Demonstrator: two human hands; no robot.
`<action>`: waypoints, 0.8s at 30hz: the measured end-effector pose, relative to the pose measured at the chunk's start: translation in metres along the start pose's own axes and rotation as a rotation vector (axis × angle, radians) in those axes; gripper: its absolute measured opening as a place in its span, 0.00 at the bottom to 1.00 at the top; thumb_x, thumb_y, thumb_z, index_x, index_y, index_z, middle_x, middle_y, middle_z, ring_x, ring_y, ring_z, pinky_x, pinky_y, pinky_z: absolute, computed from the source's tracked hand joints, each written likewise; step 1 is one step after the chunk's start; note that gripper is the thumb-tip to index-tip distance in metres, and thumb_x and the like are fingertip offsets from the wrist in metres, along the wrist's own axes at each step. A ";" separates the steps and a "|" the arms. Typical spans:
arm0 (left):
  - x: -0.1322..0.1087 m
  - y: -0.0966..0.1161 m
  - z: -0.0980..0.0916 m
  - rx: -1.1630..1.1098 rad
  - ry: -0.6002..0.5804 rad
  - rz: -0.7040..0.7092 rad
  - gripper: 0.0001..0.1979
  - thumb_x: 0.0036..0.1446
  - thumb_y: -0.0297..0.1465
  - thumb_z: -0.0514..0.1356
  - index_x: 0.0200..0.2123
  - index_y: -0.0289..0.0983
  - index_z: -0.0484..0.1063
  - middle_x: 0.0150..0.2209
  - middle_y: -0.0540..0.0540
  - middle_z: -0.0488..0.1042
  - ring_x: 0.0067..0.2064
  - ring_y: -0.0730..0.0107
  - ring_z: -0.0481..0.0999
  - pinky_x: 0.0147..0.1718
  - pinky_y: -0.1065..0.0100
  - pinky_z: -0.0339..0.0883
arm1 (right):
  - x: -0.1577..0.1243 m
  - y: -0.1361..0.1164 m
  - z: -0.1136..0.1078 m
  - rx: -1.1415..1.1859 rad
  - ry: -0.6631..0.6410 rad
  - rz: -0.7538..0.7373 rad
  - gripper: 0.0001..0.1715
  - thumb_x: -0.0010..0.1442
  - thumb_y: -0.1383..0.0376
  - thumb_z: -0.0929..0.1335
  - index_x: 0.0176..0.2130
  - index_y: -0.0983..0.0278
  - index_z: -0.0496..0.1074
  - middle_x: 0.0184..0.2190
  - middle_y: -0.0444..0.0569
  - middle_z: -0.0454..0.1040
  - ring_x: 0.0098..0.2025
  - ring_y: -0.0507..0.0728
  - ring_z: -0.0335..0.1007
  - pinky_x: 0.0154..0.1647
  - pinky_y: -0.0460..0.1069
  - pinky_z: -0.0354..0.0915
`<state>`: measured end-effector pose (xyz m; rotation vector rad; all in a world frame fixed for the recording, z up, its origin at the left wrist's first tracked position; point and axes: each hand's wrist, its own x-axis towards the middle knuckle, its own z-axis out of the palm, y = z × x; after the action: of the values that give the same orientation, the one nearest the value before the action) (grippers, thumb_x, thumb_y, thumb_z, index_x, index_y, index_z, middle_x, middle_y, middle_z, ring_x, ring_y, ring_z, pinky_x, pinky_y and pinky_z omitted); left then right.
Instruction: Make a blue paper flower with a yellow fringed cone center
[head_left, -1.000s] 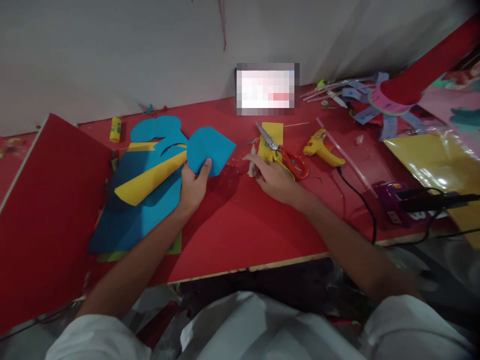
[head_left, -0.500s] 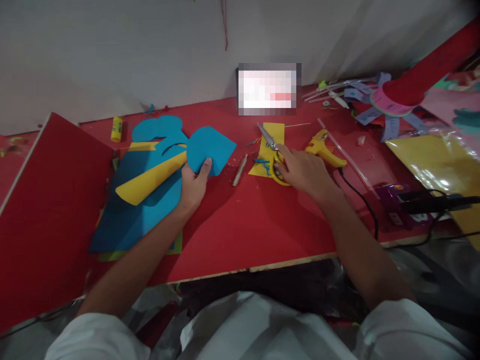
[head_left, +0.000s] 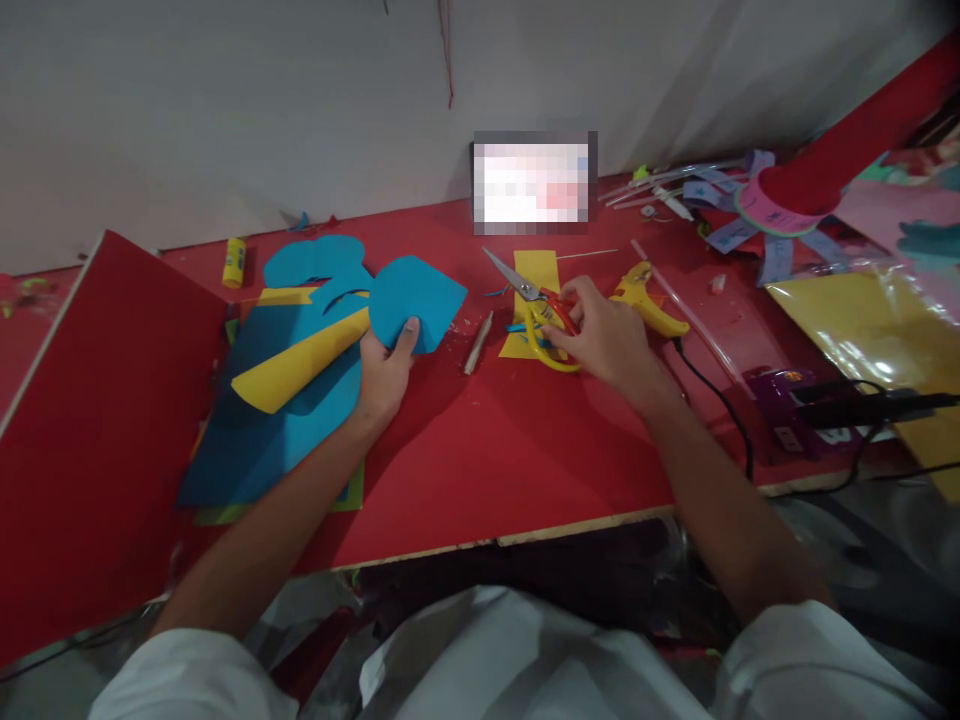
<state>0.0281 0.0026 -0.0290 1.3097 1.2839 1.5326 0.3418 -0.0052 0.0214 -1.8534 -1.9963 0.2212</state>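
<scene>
My left hand grips the edge of a blue paper piece, thumb on top, next to a rolled yellow paper cone lying on blue sheets. My right hand is closed around the red and yellow handles of the scissors, whose blades point up and left over a yellow paper scrap. A small wooden stick lies on the red table between my hands.
A yellow glue gun with a black cord lies right of the scissors. A glue stick stands far left. Red board leans at left. Purple power strip, yellow cellophane and paper scraps crowd the right.
My right hand left the wooden stick, moved right to the scissors and closed on their handles, lifting and turning them. My left hand stayed on the blue paper.
</scene>
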 end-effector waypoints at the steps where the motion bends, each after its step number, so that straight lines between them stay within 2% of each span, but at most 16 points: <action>1: -0.001 0.001 0.000 -0.003 0.002 -0.010 0.23 0.59 0.53 0.72 0.39 0.40 0.74 0.40 0.44 0.82 0.46 0.60 0.84 0.45 0.62 0.84 | 0.000 0.000 0.002 0.084 0.015 -0.009 0.24 0.64 0.51 0.75 0.53 0.59 0.71 0.34 0.49 0.80 0.35 0.62 0.76 0.36 0.53 0.61; 4: -0.002 0.006 0.002 -0.019 0.010 -0.035 0.24 0.58 0.53 0.73 0.37 0.40 0.73 0.37 0.45 0.79 0.40 0.63 0.82 0.38 0.67 0.81 | 0.000 -0.003 0.008 0.393 0.034 -0.001 0.25 0.58 0.48 0.79 0.45 0.58 0.71 0.27 0.43 0.75 0.29 0.57 0.71 0.34 0.52 0.63; 6: -0.003 0.010 0.002 -0.029 0.020 -0.033 0.25 0.58 0.53 0.73 0.32 0.40 0.69 0.31 0.48 0.75 0.33 0.68 0.77 0.29 0.71 0.75 | 0.000 -0.007 0.012 0.662 -0.008 0.055 0.28 0.55 0.46 0.80 0.43 0.57 0.70 0.24 0.40 0.73 0.26 0.55 0.69 0.30 0.51 0.62; 9: 0.002 0.019 0.003 -0.030 0.026 0.020 0.30 0.59 0.53 0.72 0.25 0.40 0.61 0.23 0.53 0.63 0.24 0.75 0.64 0.21 0.73 0.64 | -0.002 -0.015 0.017 1.062 -0.132 0.169 0.32 0.52 0.43 0.81 0.44 0.57 0.71 0.26 0.40 0.73 0.25 0.54 0.70 0.25 0.49 0.63; 12: 0.016 0.037 0.007 -0.079 0.078 0.095 0.31 0.60 0.52 0.73 0.24 0.41 0.59 0.21 0.55 0.60 0.22 0.77 0.59 0.20 0.72 0.59 | -0.006 -0.025 0.017 1.329 -0.226 0.247 0.35 0.46 0.46 0.85 0.45 0.58 0.74 0.31 0.42 0.76 0.30 0.53 0.74 0.29 0.49 0.71; 15: 0.038 0.066 0.019 -0.218 0.139 0.093 0.28 0.58 0.48 0.75 0.27 0.41 0.61 0.22 0.56 0.61 0.21 0.77 0.60 0.19 0.71 0.58 | -0.013 -0.039 0.013 1.495 -0.325 0.238 0.38 0.41 0.52 0.88 0.46 0.59 0.76 0.36 0.43 0.78 0.34 0.53 0.77 0.37 0.50 0.77; 17: 0.052 0.088 0.030 -0.332 0.191 0.073 0.23 0.62 0.40 0.74 0.30 0.42 0.62 0.24 0.56 0.64 0.22 0.78 0.61 0.19 0.71 0.57 | -0.019 -0.050 0.012 1.548 -0.410 0.185 0.36 0.39 0.56 0.89 0.44 0.59 0.76 0.37 0.44 0.77 0.35 0.52 0.75 0.38 0.49 0.76; 19: 0.064 0.107 0.042 -0.417 0.181 0.069 0.17 0.67 0.30 0.69 0.32 0.42 0.63 0.23 0.57 0.64 0.21 0.78 0.60 0.18 0.70 0.53 | -0.025 -0.060 0.015 1.598 -0.464 0.158 0.32 0.41 0.58 0.88 0.41 0.59 0.76 0.36 0.42 0.75 0.33 0.50 0.72 0.35 0.47 0.73; 20: 0.068 0.115 0.047 -0.432 0.167 0.079 0.13 0.69 0.28 0.66 0.34 0.42 0.65 0.23 0.56 0.65 0.21 0.77 0.61 0.18 0.70 0.54 | -0.028 -0.063 0.018 1.627 -0.483 0.162 0.32 0.42 0.57 0.88 0.41 0.59 0.75 0.33 0.39 0.73 0.30 0.48 0.69 0.31 0.46 0.70; 22: 0.073 0.124 0.056 -0.412 0.104 0.100 0.14 0.70 0.29 0.65 0.32 0.41 0.64 0.22 0.56 0.63 0.21 0.78 0.61 0.18 0.70 0.54 | -0.032 -0.067 0.024 1.627 -0.515 0.146 0.33 0.42 0.53 0.88 0.38 0.59 0.71 0.26 0.35 0.68 0.23 0.47 0.63 0.24 0.45 0.64; 24: 0.075 0.125 0.061 -0.363 0.058 0.130 0.18 0.70 0.31 0.66 0.30 0.41 0.61 0.21 0.57 0.59 0.19 0.80 0.59 0.17 0.70 0.52 | -0.032 -0.066 0.030 1.597 -0.503 0.109 0.35 0.48 0.44 0.84 0.30 0.58 0.64 0.18 0.32 0.60 0.17 0.47 0.55 0.19 0.46 0.58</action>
<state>0.0807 0.0587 0.1094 1.1356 0.9120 1.8065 0.2702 -0.0387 0.0140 -0.7863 -1.0796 1.7797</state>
